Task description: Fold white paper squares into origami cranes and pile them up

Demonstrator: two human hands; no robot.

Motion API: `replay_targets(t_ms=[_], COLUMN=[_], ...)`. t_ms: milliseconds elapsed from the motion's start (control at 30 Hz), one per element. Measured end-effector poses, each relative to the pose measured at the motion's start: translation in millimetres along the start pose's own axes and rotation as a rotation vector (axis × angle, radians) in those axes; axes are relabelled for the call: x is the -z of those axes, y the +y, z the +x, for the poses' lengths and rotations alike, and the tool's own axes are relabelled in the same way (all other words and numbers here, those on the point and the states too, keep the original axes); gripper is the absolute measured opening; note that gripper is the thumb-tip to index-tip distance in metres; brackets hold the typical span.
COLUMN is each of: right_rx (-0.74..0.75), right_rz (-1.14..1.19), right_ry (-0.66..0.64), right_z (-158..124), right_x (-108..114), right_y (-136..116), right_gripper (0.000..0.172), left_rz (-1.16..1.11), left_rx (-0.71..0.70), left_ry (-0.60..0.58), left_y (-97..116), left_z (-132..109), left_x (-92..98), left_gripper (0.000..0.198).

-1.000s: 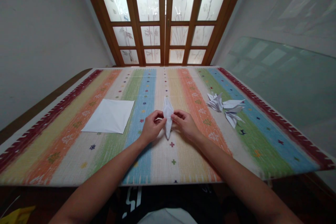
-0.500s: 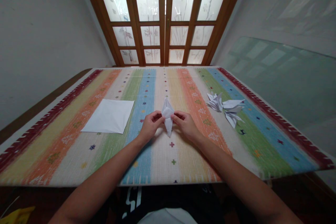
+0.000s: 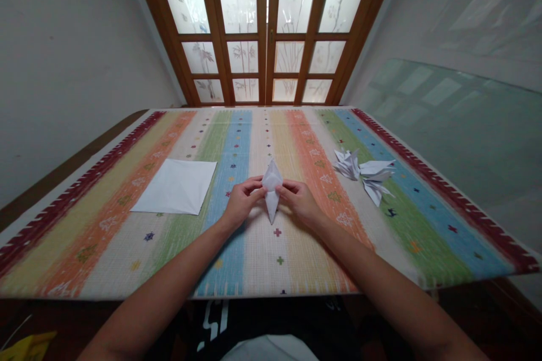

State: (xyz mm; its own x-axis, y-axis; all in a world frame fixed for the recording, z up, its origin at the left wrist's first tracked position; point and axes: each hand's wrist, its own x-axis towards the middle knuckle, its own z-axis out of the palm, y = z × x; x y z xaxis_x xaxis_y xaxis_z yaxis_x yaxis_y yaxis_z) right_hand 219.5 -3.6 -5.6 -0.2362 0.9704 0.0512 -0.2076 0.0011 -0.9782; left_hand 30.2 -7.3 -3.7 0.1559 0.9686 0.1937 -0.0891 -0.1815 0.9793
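A white folded paper [image 3: 272,197], shaped like a long diamond with pointed ends, is held between my two hands over the middle of the table. My left hand [image 3: 245,196] pinches its left edge, thumb on the near face and fingers curled behind. On the opposite edge, my right hand [image 3: 298,197] pinches it in the same way. One point of the paper faces away from me and the other faces me. The fingertips behind the paper are partly hidden.
A stack or sheet of square white paper [image 3: 175,187] lies to the left. Several folded paper cranes [image 3: 368,172] rest in a cluster at the right. A striped cloth [image 3: 266,259] covers the table. Wooden doors with glass panes [image 3: 265,39] stand beyond the far edge.
The folded paper has turned slightly in my fingers, its far point shifting right and its near point a little left. Both hands keep their pinch in nearly the same place.
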Motion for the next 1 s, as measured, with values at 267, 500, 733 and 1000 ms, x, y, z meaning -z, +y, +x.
replay_targets(t_ms=[267,500,733,1000], right_rx=[-0.023,0.016,0.116,0.148], right_rz=[0.054,0.028,-0.085,-0.023], right_ry=[0.004,-0.005,-0.011,-0.002], right_z=[1,0,-1,2], right_x=[1,2,4,7], right_y=[2,-2,-8,-3], right_gripper=[0.038,0.032,0.031,0.028], left_rz=[0.068,0.128,0.079,0.006], left_rx=[-0.019,-0.042,-0.009,0.008], left_ry=[0.005,0.018,-0.028,-0.049], left_y=[-2,0,3,5], left_z=[1,1,-1,-1], left_x=[1.3,2.2,1.5,-0.3], left_gripper=[0.022,0.021,0.024,0.028])
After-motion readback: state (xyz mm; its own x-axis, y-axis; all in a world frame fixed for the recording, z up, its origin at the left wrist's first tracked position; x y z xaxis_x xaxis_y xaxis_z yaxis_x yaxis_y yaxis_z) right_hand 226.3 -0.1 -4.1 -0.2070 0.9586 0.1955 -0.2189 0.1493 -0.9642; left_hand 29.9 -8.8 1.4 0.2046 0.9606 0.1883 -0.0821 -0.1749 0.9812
